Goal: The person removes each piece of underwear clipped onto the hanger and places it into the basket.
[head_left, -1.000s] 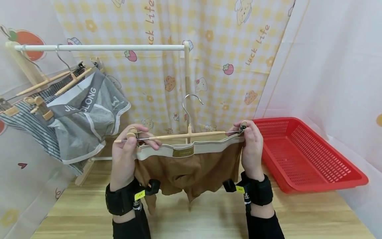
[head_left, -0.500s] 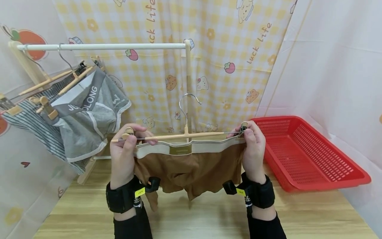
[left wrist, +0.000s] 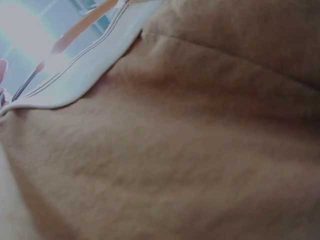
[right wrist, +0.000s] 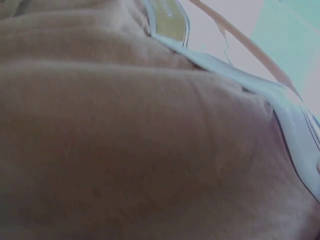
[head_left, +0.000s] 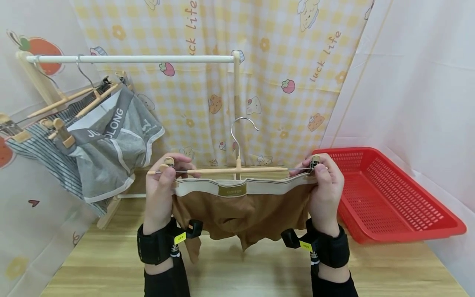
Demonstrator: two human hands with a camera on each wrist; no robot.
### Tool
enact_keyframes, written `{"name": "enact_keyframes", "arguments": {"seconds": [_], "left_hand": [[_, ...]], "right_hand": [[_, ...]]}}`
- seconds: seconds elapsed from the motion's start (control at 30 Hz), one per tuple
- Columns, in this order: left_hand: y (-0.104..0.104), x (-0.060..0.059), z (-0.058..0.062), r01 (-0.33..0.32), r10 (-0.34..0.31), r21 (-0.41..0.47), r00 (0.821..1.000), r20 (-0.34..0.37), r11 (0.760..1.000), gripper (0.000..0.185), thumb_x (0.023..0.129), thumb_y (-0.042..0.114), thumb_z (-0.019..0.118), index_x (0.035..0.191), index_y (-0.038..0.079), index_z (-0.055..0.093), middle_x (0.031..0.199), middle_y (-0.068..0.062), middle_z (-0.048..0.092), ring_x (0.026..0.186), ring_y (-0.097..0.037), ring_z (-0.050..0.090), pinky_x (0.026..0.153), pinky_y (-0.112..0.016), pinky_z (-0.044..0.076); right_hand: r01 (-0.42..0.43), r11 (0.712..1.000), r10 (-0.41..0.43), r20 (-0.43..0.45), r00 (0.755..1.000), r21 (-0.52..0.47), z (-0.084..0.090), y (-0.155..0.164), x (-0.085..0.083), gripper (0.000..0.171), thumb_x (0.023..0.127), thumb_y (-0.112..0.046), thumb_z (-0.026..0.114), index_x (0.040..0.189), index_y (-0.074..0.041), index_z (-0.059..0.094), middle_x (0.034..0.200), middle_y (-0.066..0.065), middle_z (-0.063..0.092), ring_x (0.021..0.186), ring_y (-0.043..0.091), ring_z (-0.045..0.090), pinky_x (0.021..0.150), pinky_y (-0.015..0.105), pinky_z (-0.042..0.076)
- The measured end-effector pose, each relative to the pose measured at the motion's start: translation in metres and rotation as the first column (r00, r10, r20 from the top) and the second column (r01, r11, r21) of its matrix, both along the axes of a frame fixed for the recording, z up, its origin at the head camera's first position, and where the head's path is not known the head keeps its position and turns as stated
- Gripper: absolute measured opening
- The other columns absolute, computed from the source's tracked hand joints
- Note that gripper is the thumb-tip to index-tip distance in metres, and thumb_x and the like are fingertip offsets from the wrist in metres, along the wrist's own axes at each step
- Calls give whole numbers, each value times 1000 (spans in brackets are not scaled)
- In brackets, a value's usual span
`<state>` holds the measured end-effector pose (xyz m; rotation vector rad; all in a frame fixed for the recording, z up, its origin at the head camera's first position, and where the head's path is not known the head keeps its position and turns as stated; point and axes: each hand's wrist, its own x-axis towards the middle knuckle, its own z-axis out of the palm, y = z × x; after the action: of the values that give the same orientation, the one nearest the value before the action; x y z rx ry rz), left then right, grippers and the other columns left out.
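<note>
Table: wooden table (head_left: pixel 259 268) bare at 6 o'clock, below the two black wrist bands.
Left hand: left hand (head_left: pixel 160 194) at 9 o'clock of the garment, thumb and fingers pinching the left clip (head_left: pixel 168 163) and the waistband corner under it.
Right hand: right hand (head_left: pixel 326 189) at 3 o'clock, fingers curled round the right clip (head_left: pixel 314 162) and the other waistband corner.
Underwear: brown underwear (head_left: pixel 241 212) hangs between the hands over the table, its cream waistband (head_left: pixel 259 186) pulled nearly straight just under the bar; both wrist views show only this brown cloth (left wrist: pixel 175 160) and the waistband edge (right wrist: pixel 295 125).
Hanger: wooden hanger (head_left: pixel 237 169) held level, its metal hook (head_left: pixel 243 123) pointing to 12 o'clock.
Change: compared with a second ago, hands, hanger and cloth sit a little further to 3 o'clock and the waistband lies flatter; both pinches are unchanged. Judged from this, the cloth is being seated in the clips, not yet hung.
Basket: red basket (head_left: pixel 389 198) at 3 o'clock, apart from the right hand.
Rail: white rail (head_left: pixel 130 59) at 11 o'clock, carrying grey underwear (head_left: pixel 111 156) and a striped garment (head_left: pixel 41 152) on hangers.
</note>
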<state>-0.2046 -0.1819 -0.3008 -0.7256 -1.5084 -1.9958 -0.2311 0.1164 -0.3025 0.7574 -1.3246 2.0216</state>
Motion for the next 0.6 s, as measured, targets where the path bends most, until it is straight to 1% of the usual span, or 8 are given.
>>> {"name": "enact_keyframes", "arguments": {"seconds": [0.13,0.23,0.27,0.33,0.43,0.53,0.6], "left_hand": [[2,0,0,-15,15,-33,1000,15,999,56,96,50,57,103,-5,67,88,-14,69,71,-27,70,61,-30,54],[4,0,1,6,-5,-36,1000,29,999,66,97,58,48,104,-5,67,90,-13,67,72,-26,69,62,-31,55],[5,0,2,18,-16,-31,999,38,999,67,98,59,45,104,-4,67,90,-12,68,72,-25,69,60,-32,56],[7,1,3,30,-29,-23,998,50,999,67,99,60,40,104,-1,68,90,-10,69,71,-23,69,61,-32,55],[10,3,4,52,-50,-14,995,90,999,64,100,60,38,102,3,68,83,-7,70,70,-20,68,62,-31,55],[12,4,4,56,-52,-18,988,145,998,61,100,59,37,104,5,67,77,-6,71,72,-20,68,63,-30,55],[14,4,3,42,-37,-24,983,182,999,59,101,58,35,105,7,66,75,-6,71,73,-21,69,64,-31,55]], "right_hand": [[-27,996,26,-14,1000,-83,5,0,5,25,96,-7,41,82,9,56,76,15,65,61,24,69,65,32,58],[-41,990,37,-29,999,-132,8,-1,8,25,94,-7,42,81,10,55,73,17,64,58,26,67,62,34,59],[-42,989,37,-32,999,-141,9,0,9,25,94,-7,43,81,10,54,73,17,63,57,26,67,61,34,59],[-37,987,32,-32,999,-154,10,0,10,24,94,-7,44,81,11,54,73,17,63,57,26,67,61,34,59],[-29,987,24,-33,999,-158,10,2,10,24,93,-7,44,81,11,55,73,17,62,57,26,66,61,33,58],[-26,988,22,-28,999,-153,9,5,11,25,93,-6,43,81,11,55,74,17,62,57,26,66,62,33,59],[-23,989,21,-14,1000,-143,9,6,10,24,92,-5,42,80,10,56,75,16,63,58,25,67,62,33,59]]}}
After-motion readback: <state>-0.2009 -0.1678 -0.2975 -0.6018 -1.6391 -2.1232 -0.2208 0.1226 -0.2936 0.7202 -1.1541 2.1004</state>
